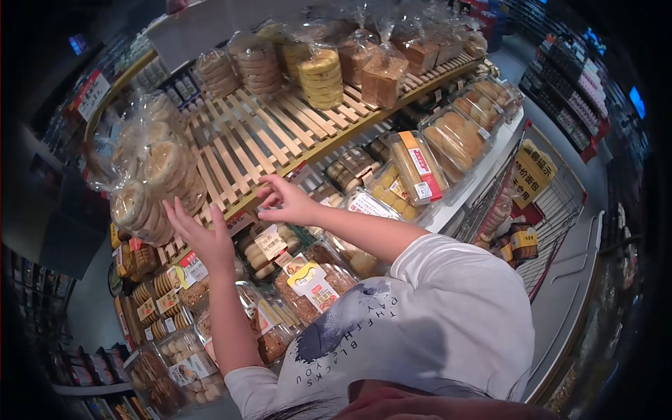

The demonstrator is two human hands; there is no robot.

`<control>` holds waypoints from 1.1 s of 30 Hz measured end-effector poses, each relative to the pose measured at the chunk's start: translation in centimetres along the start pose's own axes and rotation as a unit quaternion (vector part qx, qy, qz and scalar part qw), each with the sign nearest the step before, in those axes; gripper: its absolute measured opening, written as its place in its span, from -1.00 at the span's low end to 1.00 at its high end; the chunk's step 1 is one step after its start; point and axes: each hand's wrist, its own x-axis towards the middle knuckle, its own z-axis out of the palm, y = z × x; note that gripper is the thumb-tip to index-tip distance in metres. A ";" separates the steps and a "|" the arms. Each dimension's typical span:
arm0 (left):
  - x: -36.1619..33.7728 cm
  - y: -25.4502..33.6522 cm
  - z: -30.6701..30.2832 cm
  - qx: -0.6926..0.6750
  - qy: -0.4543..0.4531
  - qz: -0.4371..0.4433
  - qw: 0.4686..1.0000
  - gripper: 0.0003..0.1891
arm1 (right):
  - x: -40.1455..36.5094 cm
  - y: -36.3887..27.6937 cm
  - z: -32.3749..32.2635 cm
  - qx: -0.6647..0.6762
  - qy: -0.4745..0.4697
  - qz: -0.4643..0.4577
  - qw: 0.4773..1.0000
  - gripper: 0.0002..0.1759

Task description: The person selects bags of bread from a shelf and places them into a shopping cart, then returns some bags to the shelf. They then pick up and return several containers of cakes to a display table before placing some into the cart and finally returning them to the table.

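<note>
My left hand [199, 238] is raised at the front edge of a slatted wooden shelf [234, 136], fingers spread and holding nothing. Its fingertips are close to clear bags of round flatbreads [136, 210] stacked at the shelf's left end. To its right, my right hand [285, 203] hovers over the shelf's front rail, fingers loosely curved and apart, with nothing in them. Below both hands lie clear packs of baked goods, among them a pack with a white label [271, 241] and a tray with a yellow and white label [313, 285].
Bagged yellow round cakes [321, 79] and bagged bread loaves [383, 78] line the back of the shelf. A shopping cart [560, 199] stands at right, holding a yellow sign [532, 171] and a jar [523, 243]. Boxed pastries [455, 136] fill the lower right tier.
</note>
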 end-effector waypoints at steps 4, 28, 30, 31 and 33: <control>-1.5 4.7 3.0 -0.097 -0.082 0.070 0.989 -0.39 | -10.6 -2.9 -7.0 0.035 0.150 0.034 0.987 -0.30; -26.7 30.8 19.4 -0.194 -0.580 0.343 0.713 -0.38 | -59.3 -0.5 -25.6 -0.211 0.671 0.272 0.656 -0.38; -29.3 32.1 19.7 -0.184 -0.639 0.301 0.684 -0.37 | -59.4 -0.3 -29.6 -0.224 0.654 0.282 0.665 -0.34; -30.5 32.7 19.8 -0.179 -0.661 0.287 0.669 -0.37 | -59.1 -0.2 -31.9 -0.207 0.647 0.274 0.681 -0.29; -32.7 33.1 20.0 -0.166 -0.708 0.255 0.637 -0.38 | -57.7 1.2 -37.1 -0.140 0.643 0.213 0.723 -0.19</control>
